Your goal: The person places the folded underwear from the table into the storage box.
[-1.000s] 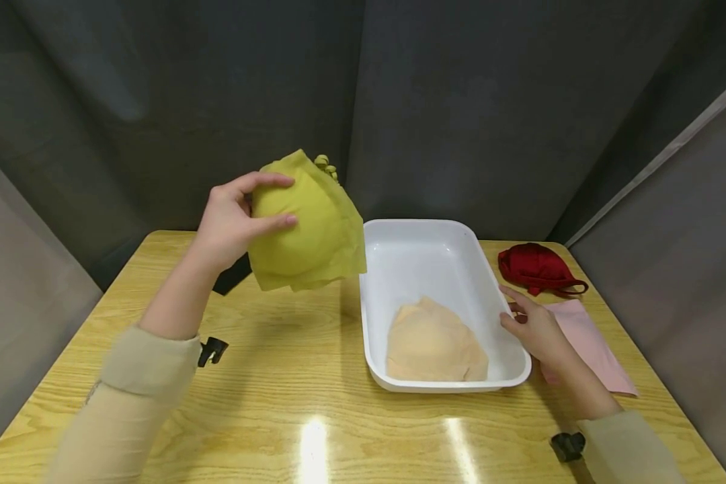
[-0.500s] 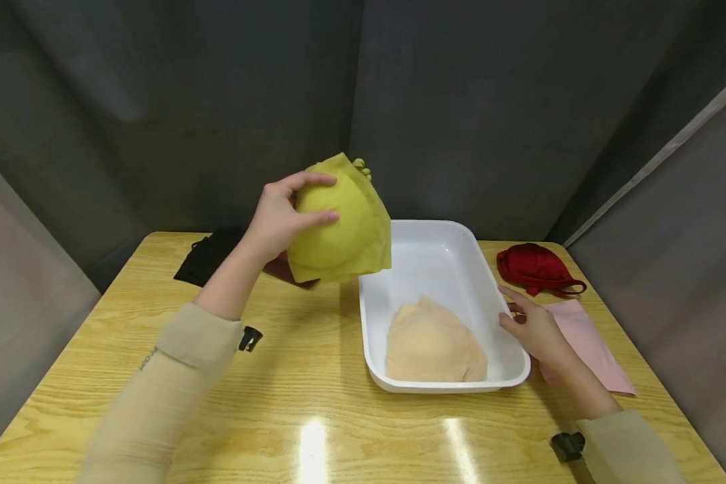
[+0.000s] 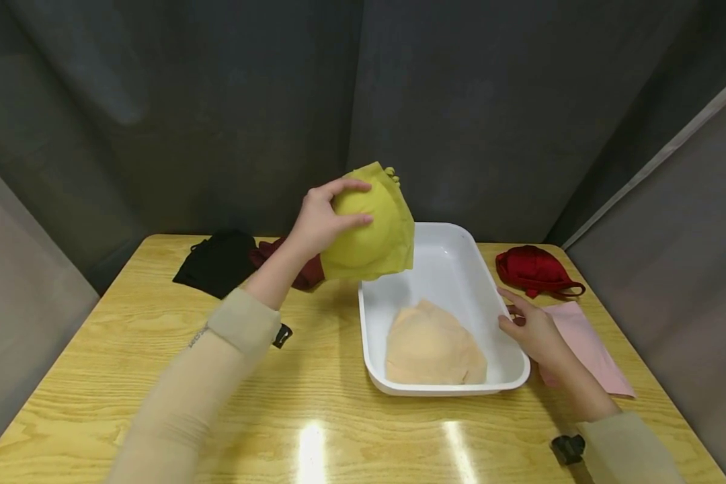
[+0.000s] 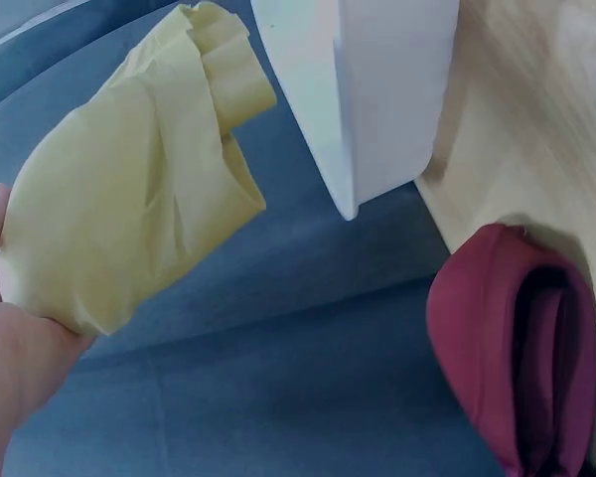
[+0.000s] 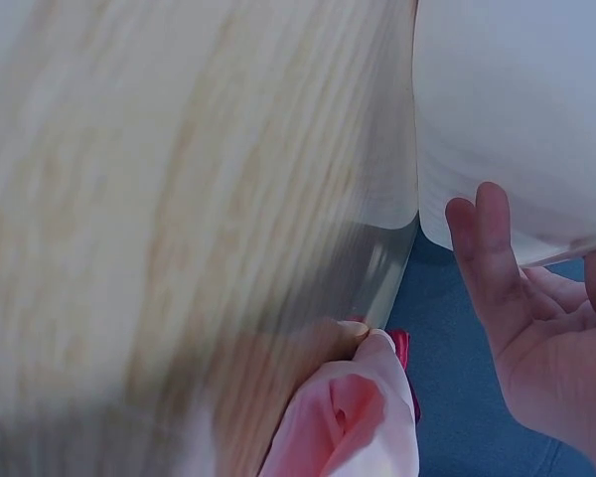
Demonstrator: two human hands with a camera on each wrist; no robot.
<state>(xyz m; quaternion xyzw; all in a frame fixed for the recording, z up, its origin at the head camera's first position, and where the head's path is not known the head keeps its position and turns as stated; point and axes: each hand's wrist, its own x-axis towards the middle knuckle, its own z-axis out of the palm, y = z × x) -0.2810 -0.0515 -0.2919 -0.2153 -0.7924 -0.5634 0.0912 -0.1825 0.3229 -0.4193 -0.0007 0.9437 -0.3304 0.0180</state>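
We can't see the far-left corner of the white rectangular plastic tray (image 3: 454, 275), hidden by the yellow domed fabric piece (image 3: 382, 235) | left grip (image 4: 25, 353) cut by the left wrist view's edge | folded maroon cloth (image 3: 310, 274) partly behind left forearm (image 3: 275, 279) | flat pale-pink fabric (image 3: 588, 346) partly behind right forearm (image 3: 581, 386) | beige sleeve (image 3: 236, 329) lettering (image 3: 198, 336) too small for us to read

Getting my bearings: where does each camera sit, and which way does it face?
Head: on the head, facing forward and down over the table and white tub; left hand, right hand and sleeves show.
Left wrist: worn there, facing the yellow cloth, white tub and maroon cloth; the left hand is at the left edge.
Right wrist: worn there, facing the white tub, table and pink cloth; the right hand is at the right edge.
Head and left wrist share the yellow cloth in the left hand.
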